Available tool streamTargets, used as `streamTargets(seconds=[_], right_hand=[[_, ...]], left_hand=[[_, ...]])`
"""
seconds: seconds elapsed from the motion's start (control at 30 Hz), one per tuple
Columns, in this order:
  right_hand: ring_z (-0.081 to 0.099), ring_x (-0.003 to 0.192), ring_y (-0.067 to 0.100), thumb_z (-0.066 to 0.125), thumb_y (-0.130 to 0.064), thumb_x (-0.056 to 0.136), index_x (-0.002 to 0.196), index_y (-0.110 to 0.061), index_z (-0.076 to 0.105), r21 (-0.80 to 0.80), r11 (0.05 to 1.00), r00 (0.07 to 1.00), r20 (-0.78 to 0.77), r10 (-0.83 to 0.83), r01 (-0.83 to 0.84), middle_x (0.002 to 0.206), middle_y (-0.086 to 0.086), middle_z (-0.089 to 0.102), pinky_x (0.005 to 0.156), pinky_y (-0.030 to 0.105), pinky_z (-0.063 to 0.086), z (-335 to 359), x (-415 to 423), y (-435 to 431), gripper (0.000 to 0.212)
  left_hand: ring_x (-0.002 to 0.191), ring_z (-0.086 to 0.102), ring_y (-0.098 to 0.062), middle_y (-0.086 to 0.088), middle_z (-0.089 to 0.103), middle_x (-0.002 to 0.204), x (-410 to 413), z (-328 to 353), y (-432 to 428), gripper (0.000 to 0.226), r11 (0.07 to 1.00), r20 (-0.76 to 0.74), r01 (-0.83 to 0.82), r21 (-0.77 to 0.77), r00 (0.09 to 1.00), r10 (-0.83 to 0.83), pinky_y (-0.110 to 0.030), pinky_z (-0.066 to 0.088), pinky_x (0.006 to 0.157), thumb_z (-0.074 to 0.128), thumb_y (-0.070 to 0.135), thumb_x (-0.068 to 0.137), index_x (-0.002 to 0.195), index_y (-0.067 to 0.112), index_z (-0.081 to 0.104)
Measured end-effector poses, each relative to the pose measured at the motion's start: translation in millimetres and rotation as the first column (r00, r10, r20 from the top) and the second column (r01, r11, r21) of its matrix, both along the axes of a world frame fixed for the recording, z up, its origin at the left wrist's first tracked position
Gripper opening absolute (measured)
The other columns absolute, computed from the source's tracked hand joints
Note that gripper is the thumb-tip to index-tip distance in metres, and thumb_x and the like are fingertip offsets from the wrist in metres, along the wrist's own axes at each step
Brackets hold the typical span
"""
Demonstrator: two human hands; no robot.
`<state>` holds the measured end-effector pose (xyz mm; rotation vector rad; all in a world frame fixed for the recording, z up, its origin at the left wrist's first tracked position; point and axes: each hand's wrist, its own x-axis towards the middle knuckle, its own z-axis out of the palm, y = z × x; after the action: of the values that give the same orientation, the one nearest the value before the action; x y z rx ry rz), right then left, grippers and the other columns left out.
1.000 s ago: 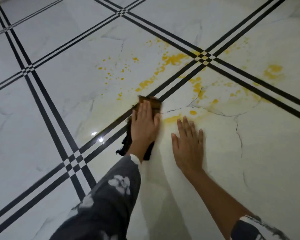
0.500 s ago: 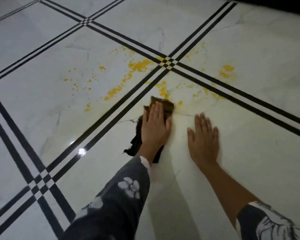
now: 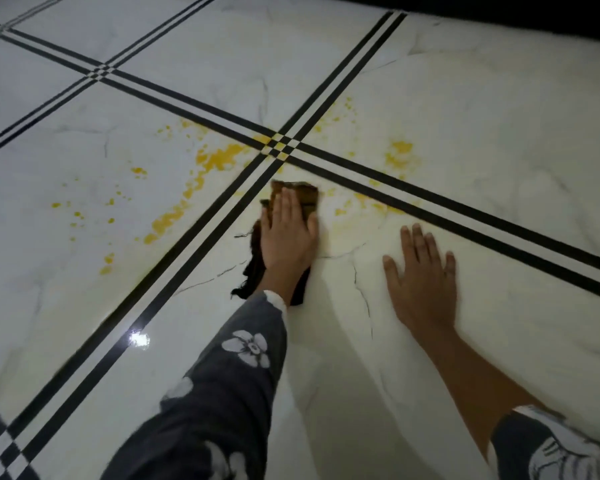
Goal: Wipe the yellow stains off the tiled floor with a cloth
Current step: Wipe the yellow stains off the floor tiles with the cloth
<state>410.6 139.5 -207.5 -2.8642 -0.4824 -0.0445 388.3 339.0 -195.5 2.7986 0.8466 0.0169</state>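
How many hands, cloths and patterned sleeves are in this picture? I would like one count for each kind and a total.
Hands: 2 (left hand, right hand)
Cloths: 1 (brown cloth, under the left hand)
Patterned sleeves: 2 (left sleeve, right sleeve)
Total: 5
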Motion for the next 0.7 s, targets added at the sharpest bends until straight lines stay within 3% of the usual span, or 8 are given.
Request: streamTargets(seconds=[0.1, 0.17, 0.23, 0.4, 0.47, 0.53, 0.6, 0.7], right_hand=[[0.024, 0.141, 0.021, 0.018, -0.048, 0.090, 0.145, -0.016, 0.025, -0.017, 1.000, 1.000, -0.007, 0.000, 0.000, 0.153, 0.004, 0.025, 0.113, 0.046, 0.014, 0, -1, 1, 0.064], [0.026, 0.140, 0.021, 0.015, -0.048, 0.089, 0.145, -0.017, 0.027, -0.016, 1.000, 1.000, -0.009, -0.009, 0.008, 0.152, 0.004, 0.027, 0.113, 0.046, 0.016, 0, -2, 1, 0.065], [0.028, 0.139, 0.021, 0.016, -0.047, 0.089, 0.145, -0.016, 0.028, -0.009, 1.000, 1.000, -0.018, -0.025, 0.025, 0.151, 0.004, 0.029, 0.113, 0.046, 0.018, 1, -1, 2, 0.065], [0.024, 0.141, 0.020, 0.017, -0.046, 0.090, 0.146, -0.018, 0.025, -0.007, 1.000, 0.999, -0.026, -0.027, 0.027, 0.153, 0.003, 0.026, 0.113, 0.045, 0.016, -1, -2, 1, 0.064], [0.022, 0.141, 0.019, 0.016, -0.047, 0.090, 0.146, -0.018, 0.023, -0.017, 0.999, 0.999, -0.023, -0.027, 0.027, 0.153, 0.002, 0.024, 0.114, 0.044, 0.013, -1, -3, 1, 0.064], [0.019, 0.142, 0.018, 0.012, -0.049, 0.089, 0.147, -0.019, 0.021, -0.015, 1.000, 0.999, -0.030, -0.020, 0.019, 0.154, 0.001, 0.021, 0.114, 0.041, 0.009, 2, -1, 1, 0.066], [0.015, 0.143, 0.016, 0.006, -0.051, 0.087, 0.147, -0.019, 0.018, 0.032, 0.999, 0.998, -0.055, 0.005, -0.003, 0.155, -0.001, 0.016, 0.114, 0.038, 0.005, 5, -2, 0, 0.069], [0.015, 0.143, 0.018, 0.008, -0.053, 0.086, 0.146, -0.018, 0.021, 0.135, 0.983, 0.992, -0.017, -0.125, 0.126, 0.155, -0.001, 0.016, 0.114, 0.036, 0.003, 16, 20, -12, 0.071]], left_hand=[[0.145, -0.006, -0.011, 0.000, 0.000, 0.158, -25, 3, -40, 0.062, 0.939, -0.018, 0.342, 0.020, 0.939, -0.342, -0.033, -0.006, 0.117, 0.009, 0.050, 0.097, 0.149, 0.017, -0.003], [0.144, -0.005, -0.007, 0.004, 0.001, 0.158, -57, 3, -30, 0.064, 0.877, -0.019, 0.481, 0.025, 0.877, -0.480, -0.030, -0.006, 0.117, 0.006, 0.055, 0.094, 0.148, 0.023, -0.003], [0.145, 0.003, -0.009, 0.002, 0.009, 0.158, -62, 6, 6, 0.068, 0.894, 0.007, 0.448, 0.030, 0.894, -0.448, -0.028, -0.003, 0.116, 0.007, 0.056, 0.091, 0.150, 0.021, 0.006], [0.146, 0.001, -0.018, -0.007, 0.004, 0.159, 20, 5, 42, 0.062, 0.998, -0.024, 0.065, 0.010, 0.998, -0.065, -0.041, -0.001, 0.118, 0.014, 0.044, 0.099, 0.149, 0.011, 0.003], [0.146, 0.000, -0.019, -0.008, 0.003, 0.159, 57, 0, 18, 0.062, 0.996, -0.023, 0.091, 0.018, 0.996, -0.090, -0.042, -0.001, 0.118, 0.013, 0.043, 0.099, 0.149, 0.009, 0.002], [0.146, 0.000, -0.017, -0.006, 0.004, 0.158, 77, -1, -15, 0.062, 0.968, -0.010, 0.252, 0.018, 0.968, -0.252, -0.039, -0.002, 0.118, 0.012, 0.045, 0.099, 0.149, 0.010, 0.003], [0.145, -0.002, -0.012, -0.003, 0.004, 0.158, 58, 1, -40, 0.062, 0.868, -0.036, 0.494, 0.039, 0.869, -0.493, -0.034, -0.006, 0.117, 0.012, 0.047, 0.098, 0.150, 0.014, 0.003], [0.142, -0.003, -0.005, 0.005, 0.003, 0.155, 17, 10, -20, 0.063, 0.577, -0.014, 0.817, 0.009, 0.577, -0.817, -0.025, -0.012, 0.114, 0.012, 0.052, 0.095, 0.149, 0.021, 0.005]])
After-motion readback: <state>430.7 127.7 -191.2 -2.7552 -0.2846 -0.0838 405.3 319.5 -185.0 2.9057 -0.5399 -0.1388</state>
